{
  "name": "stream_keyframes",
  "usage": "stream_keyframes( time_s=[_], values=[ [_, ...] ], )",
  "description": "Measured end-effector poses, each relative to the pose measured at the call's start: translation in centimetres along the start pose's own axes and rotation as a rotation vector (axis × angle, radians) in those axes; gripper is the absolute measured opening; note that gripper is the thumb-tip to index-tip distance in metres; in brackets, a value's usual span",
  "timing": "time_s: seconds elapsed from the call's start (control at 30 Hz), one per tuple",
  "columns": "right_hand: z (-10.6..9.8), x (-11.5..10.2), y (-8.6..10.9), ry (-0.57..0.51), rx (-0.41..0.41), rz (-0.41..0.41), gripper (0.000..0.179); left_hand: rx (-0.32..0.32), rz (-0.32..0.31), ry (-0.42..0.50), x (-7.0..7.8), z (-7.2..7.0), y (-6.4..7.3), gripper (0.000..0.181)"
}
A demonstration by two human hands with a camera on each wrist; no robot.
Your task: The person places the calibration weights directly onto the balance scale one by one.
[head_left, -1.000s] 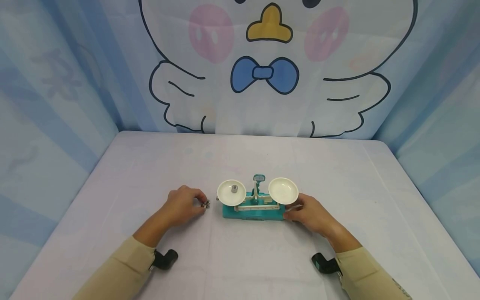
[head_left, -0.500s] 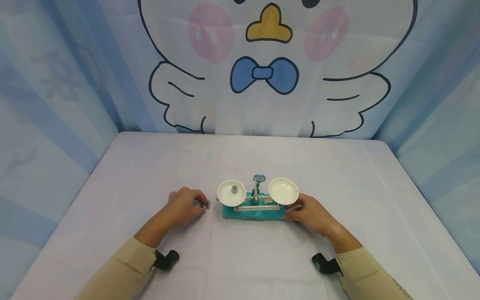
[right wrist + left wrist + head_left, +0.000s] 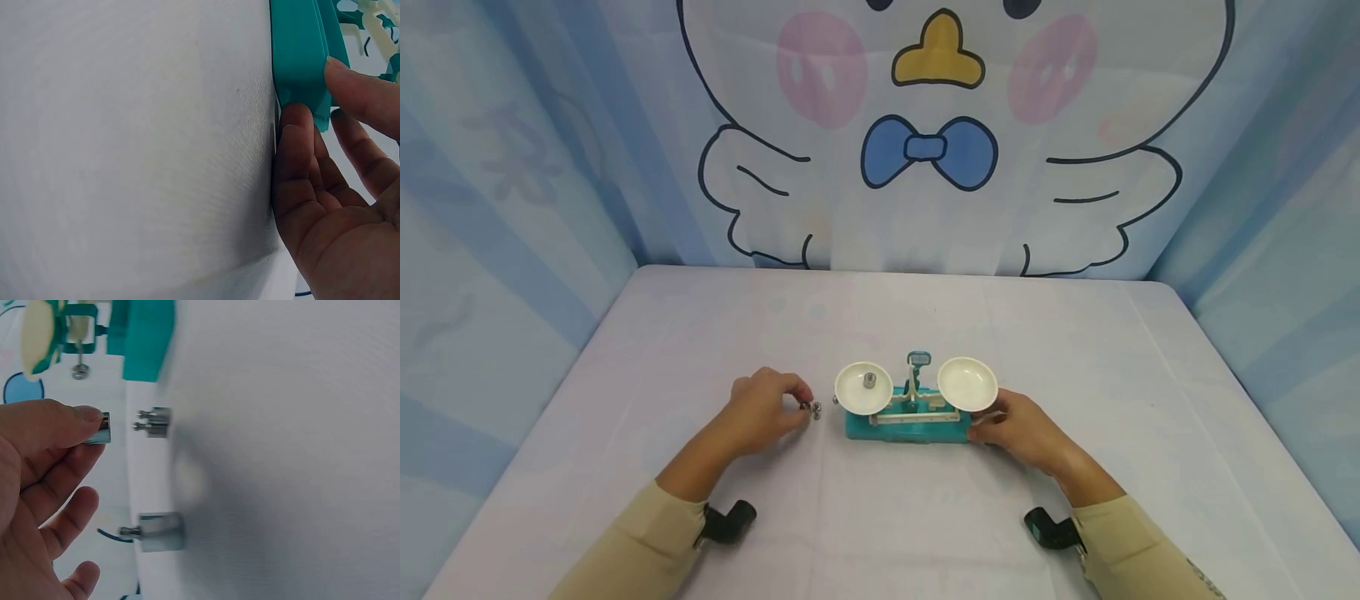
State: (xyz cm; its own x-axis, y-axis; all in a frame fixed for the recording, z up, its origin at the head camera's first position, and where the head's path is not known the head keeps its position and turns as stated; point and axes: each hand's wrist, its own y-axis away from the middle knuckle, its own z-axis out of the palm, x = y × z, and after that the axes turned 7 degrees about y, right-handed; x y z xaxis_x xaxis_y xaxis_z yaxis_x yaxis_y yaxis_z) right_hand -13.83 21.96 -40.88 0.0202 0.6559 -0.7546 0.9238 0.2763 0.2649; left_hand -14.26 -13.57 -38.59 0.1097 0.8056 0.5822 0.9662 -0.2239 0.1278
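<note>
Weight [image 3: 104, 430] pinched in fingers of left hand [image 3: 762, 410], left of centre in head view; likely stiff, dense, slippery; best held by sides. Balance [image 3: 911, 407], lower middle, probably light: clamped at one end by fingers of right hand [image 3: 1021, 429].

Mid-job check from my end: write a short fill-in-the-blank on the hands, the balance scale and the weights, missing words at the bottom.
The right hand holds the base of the balance scale at its ____ end.
In the left wrist view, the left hand pinches one small weight while ____ other weights stand on the table.
The pan bearing a weight is nearer the ____ hand.
Missing words: right; three; left.
</note>
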Motion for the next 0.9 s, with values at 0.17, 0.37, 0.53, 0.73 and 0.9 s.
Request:
stream_keyframes(
  time_s=[0.17, 0.37, 0.53, 0.73, 0.9],
  values=[
    [0.0, 0.0, 0.0, 0.003, 0.004, 0.004, 0.055, 0.023, 0.049, 0.017, 0.9, -0.9, 0.3, 0.015],
    [0.0, 0.1, -0.1, 0.007, 0.004, 0.003, 0.055, 0.032, 0.055, 0.037, 1.9, -1.6, 0.6, 0.017],
    [0.1, 0.1, -0.1, 0.007, 0.002, 0.003, 0.054, 0.053, 0.071, 0.040, 3.0, -2.3, 0.9, 0.017],
    [0.0, 0.0, 0.0, 0.002, -0.002, -0.002, 0.054, 0.074, 0.133, 0.036, 4.6, -2.7, 0.9, 0.016],
    [0.0, 0.0, 0.0, 0.000, -0.006, -0.005, 0.054, 0.059, 0.181, -0.008, 5.8, -2.1, 0.3, 0.015]
  ],
)
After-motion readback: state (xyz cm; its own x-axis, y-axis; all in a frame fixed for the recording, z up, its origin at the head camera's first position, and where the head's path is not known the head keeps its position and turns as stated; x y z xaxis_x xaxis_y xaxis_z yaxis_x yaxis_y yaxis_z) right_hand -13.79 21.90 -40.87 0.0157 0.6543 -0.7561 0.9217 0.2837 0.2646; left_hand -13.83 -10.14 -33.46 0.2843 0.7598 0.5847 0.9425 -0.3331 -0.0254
